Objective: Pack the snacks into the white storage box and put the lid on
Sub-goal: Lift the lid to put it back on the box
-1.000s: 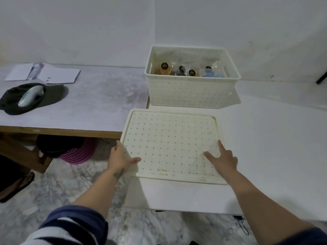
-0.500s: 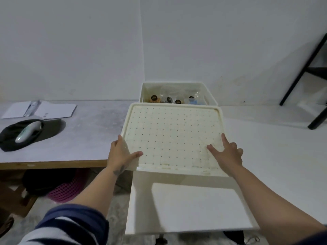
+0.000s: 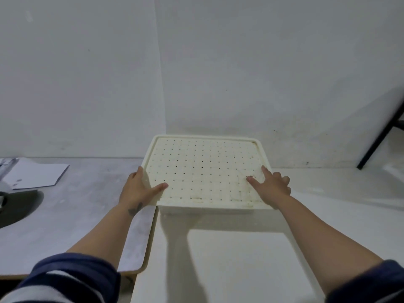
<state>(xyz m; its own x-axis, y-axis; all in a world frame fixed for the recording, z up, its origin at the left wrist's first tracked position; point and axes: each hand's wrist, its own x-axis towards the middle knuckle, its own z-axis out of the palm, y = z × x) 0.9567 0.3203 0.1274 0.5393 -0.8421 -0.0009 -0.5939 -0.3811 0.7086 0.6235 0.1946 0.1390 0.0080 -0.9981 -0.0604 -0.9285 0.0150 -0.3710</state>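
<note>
The perforated lid (image 3: 205, 173) lies flat over the white storage box (image 3: 205, 211), of which only a near strip shows, at the far side of the white table (image 3: 240, 259). The left hand (image 3: 137, 189) grips its left edge, thumb spread across the top, fingers along the rim. The right hand (image 3: 272, 186) holds the near right corner, forefinger and thumb splayed on top, other fingers curled over the edge. Both forearms reach forward. Papers (image 3: 32, 176) lie far left on the grey desk (image 3: 76, 215).

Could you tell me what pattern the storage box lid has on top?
The lid is cream-white with a regular grid of small dark holes, seen in the head view.
</note>
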